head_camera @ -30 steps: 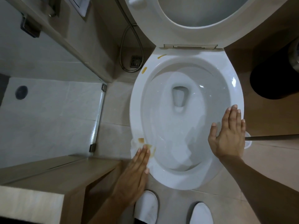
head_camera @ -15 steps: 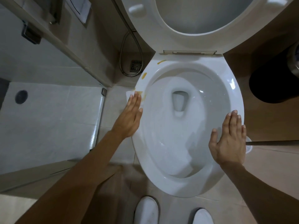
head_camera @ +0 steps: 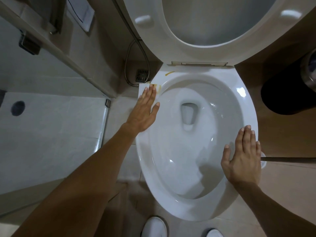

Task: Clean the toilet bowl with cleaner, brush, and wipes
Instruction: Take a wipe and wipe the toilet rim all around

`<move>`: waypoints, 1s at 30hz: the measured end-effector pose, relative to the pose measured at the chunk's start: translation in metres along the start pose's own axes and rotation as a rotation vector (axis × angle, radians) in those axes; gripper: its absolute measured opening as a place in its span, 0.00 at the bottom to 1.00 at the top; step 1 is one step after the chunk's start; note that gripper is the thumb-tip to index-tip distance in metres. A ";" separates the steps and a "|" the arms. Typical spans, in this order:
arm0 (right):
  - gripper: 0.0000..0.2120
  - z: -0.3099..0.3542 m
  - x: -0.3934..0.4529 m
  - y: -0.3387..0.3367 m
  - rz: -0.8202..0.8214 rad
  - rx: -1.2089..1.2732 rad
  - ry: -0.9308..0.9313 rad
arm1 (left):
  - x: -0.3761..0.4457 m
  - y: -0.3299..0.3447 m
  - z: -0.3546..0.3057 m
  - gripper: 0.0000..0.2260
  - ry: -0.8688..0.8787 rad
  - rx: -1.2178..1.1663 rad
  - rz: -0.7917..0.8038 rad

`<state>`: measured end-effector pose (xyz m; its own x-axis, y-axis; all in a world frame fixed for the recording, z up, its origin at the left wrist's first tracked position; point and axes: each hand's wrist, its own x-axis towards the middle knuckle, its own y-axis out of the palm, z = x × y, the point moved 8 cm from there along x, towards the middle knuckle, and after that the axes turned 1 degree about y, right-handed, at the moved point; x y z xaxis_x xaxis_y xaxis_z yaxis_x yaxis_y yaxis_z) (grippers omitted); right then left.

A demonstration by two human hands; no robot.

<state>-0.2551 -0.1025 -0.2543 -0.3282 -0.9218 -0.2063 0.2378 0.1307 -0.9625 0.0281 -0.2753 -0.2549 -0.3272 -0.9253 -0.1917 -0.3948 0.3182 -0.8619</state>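
Observation:
The white toilet bowl [head_camera: 239, 93] fills the middle of the view, its seat [head_camera: 171, 48] raised. My left hand [head_camera: 144, 110] lies flat on the bowl's left rim, fingers straight, pressing a white wipe [head_camera: 142, 89] smeared with yellow-brown at its fingertips. A yellow-brown streak [head_camera: 169, 73] sits on the rim just beyond, near the hinge. My right hand [head_camera: 242, 158] rests flat on the right rim with straight fingers and holds nothing.
A metal hose [head_camera: 127, 65] and a floor drain [head_camera: 142, 75] lie left of the bowl. A dark round bin [head_camera: 287, 93] stands at the right. A glass partition [head_camera: 95, 71] runs along the left. My white shoes [head_camera: 153, 226] are below the bowl.
My left hand slid the wipe along the left rim from the near front toward the hinge, picking up the stains. My right hand stayed on the right rim.

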 end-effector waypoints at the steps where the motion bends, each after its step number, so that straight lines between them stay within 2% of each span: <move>1: 0.35 0.000 0.000 0.000 -0.002 0.002 0.001 | 0.004 -0.001 -0.002 0.27 0.025 0.018 0.008; 11: 0.34 0.001 0.000 -0.001 -0.019 -0.009 -0.004 | 0.030 -0.001 -0.014 0.27 0.125 0.101 0.036; 20: 0.34 0.000 0.001 -0.001 -0.032 -0.022 0.002 | -0.023 0.009 0.001 0.27 0.110 0.087 0.039; 27: 0.34 0.002 -0.001 -0.003 -0.012 -0.006 0.001 | 0.003 0.000 -0.002 0.26 0.165 0.110 0.084; 30: 0.34 0.002 -0.001 -0.004 -0.002 -0.011 0.005 | 0.002 -0.008 -0.009 0.26 0.136 0.094 -0.002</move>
<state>-0.2536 -0.1029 -0.2502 -0.3330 -0.9203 -0.2055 0.2272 0.1332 -0.9647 0.0231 -0.2773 -0.2446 -0.4425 -0.8874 -0.1295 -0.3160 0.2894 -0.9036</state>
